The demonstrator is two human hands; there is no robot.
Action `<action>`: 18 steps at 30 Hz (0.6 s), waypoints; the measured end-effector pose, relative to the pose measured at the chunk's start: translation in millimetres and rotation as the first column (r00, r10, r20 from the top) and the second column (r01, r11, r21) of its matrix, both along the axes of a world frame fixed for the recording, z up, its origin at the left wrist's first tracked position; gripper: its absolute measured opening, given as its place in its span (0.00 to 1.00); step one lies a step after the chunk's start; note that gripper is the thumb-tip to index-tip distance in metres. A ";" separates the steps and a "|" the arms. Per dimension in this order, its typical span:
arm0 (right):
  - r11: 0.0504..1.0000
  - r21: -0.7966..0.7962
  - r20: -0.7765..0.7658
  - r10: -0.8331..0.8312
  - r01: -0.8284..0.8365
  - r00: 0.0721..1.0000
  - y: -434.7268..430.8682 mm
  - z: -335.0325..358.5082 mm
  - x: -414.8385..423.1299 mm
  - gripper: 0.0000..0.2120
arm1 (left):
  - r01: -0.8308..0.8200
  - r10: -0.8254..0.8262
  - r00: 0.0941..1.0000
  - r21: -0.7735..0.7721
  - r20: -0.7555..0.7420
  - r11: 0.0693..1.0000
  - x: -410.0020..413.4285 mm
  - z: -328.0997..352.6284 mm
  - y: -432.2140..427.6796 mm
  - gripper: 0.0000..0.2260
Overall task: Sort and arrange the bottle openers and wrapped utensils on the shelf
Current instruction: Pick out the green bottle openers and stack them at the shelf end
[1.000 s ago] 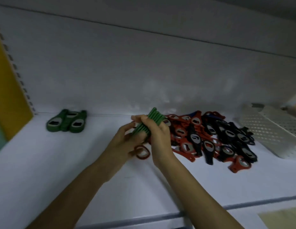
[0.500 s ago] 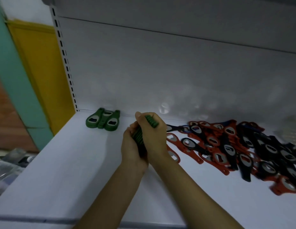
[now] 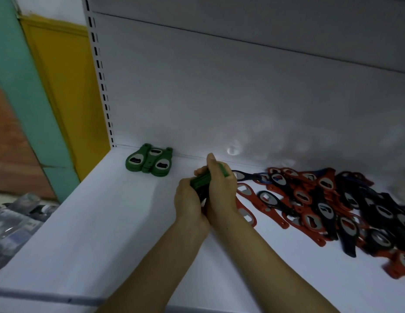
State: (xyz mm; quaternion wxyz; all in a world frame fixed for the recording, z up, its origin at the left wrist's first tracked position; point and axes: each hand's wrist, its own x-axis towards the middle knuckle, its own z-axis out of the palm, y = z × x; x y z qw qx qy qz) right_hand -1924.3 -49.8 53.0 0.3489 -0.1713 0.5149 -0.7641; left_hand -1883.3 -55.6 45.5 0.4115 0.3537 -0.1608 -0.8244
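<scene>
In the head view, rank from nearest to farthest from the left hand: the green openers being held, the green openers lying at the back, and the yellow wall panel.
1. Bundle of green plastic bottle openers: gripped in the left hand.
2. Flat group of green bottle openers: back left corner of the white shelf.
3. Yellow wall panel: beyond the shelf's left end.

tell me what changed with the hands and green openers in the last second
The left hand closed round the stack of green plastic bottle openers, which the right hand still grips. The green openers laid at the back wall and the red-and-black opener pile stayed put.
</scene>
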 end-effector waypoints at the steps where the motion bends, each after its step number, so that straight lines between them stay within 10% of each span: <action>1: 0.999 0.041 -0.068 0.010 -0.007 0.998 0.0 -0.2 1.1 0.11 | -0.004 0.005 1.000 0.044 -0.010 0.999 -0.8 -0.3 -2.3 0.14; 5: 0.973 0.215 -0.426 0.167 -0.080 0.889 3.6 6.5 2.4 0.07 | 0.008 -0.003 0.991 0.038 -0.132 0.999 -4.6 -1.6 -15.8 0.14; 11: 0.862 0.404 -0.771 0.501 -0.306 0.394 36.2 30.7 -35.9 0.24 | 0.054 -0.054 0.996 0.001 -0.075 0.999 3.6 4.1 -32.2 0.16; 18: 0.943 0.260 -0.933 0.301 -0.207 0.200 36.5 38.0 -45.7 0.21 | 0.158 -0.139 0.986 -0.272 0.089 0.949 5.7 12.9 -33.8 0.16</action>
